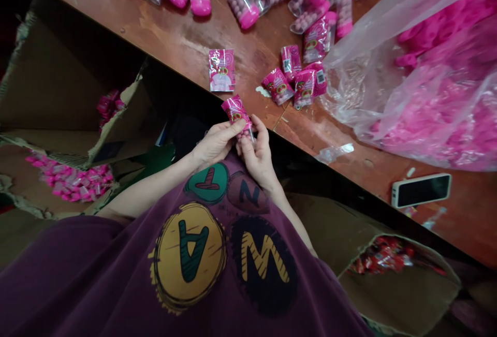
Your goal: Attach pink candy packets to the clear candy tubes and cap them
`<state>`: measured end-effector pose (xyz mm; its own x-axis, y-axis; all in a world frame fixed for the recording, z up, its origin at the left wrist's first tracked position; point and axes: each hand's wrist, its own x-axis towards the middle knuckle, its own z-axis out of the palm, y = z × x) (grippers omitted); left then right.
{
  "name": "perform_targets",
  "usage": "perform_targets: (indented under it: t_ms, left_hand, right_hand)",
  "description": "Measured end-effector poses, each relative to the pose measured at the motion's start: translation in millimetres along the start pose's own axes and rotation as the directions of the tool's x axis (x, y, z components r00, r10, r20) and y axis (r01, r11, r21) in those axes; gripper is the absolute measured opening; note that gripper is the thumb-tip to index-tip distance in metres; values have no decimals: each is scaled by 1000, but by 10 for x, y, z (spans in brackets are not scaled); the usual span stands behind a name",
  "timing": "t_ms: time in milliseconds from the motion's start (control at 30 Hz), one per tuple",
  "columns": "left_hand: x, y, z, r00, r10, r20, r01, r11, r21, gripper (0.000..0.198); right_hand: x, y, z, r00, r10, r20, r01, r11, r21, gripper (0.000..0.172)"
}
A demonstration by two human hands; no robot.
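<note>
Between my two hands, just off the table's edge, is a small clear tube of pink candy balls (246,133) with a printed pink sleeve (234,108) around its upper part. My left hand (217,142) pinches the sleeve with its thumb on the front. Curled around the lower end of the tube is my right hand (256,150), which hides part of it. A flat pink printed sleeve (222,70) lies on the table just beyond. To its right rests a small group of sleeved candy tubes (278,86).
Along the back of the wooden table (163,31) lie many candy tubes with pink caps (201,5). A clear plastic bag of pink parts (438,119) and a phone (421,190) are at right. Cardboard boxes (58,88) stand below at left, another box (411,295) at lower right.
</note>
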<state>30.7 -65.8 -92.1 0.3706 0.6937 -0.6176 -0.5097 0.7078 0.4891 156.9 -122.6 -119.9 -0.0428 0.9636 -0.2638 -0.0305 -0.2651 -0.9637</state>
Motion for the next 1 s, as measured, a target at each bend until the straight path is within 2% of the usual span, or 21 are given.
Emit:
perform_targets:
  t_ms: [100, 233, 333, 467, 667, 833, 1000]
  left_hand:
    - [-9, -49, -10, 999, -42, 6, 42, 999, 31, 31]
    - [-48, -42, -17, 993, -101, 55, 97, 994, 58, 30]
    - [-54, 10, 9, 994, -95, 57, 93, 995, 28, 26]
    - [-16, 13, 37, 1000, -13, -4, 13, 1000, -7, 28]
    - [-42, -64, 23, 995, -77, 58, 72, 993, 90, 45]
    - [-52, 27, 43, 998, -39, 40, 36, 997, 70, 36]
    - [-24, 86, 41, 998, 55, 27, -57, 995, 81, 37]
  right_hand:
    - [-15, -11, -18, 1000, -3, -8, 2, 999, -54, 75]
    - [-14, -80, -52, 995, 87, 43, -88, 996, 28, 72]
    - [2, -112, -46, 992, 124, 28, -125, 990, 57, 72]
    - [12, -112, -6, 996, 87, -7, -87, 996, 1, 76]
    - [7, -102, -6, 997, -28, -74, 17, 989, -145, 72]
    - [41, -118, -34, 998, 60, 22, -60, 998, -12, 72]
    - [45, -105, -73, 994, 46, 101, -50, 998, 32, 80]
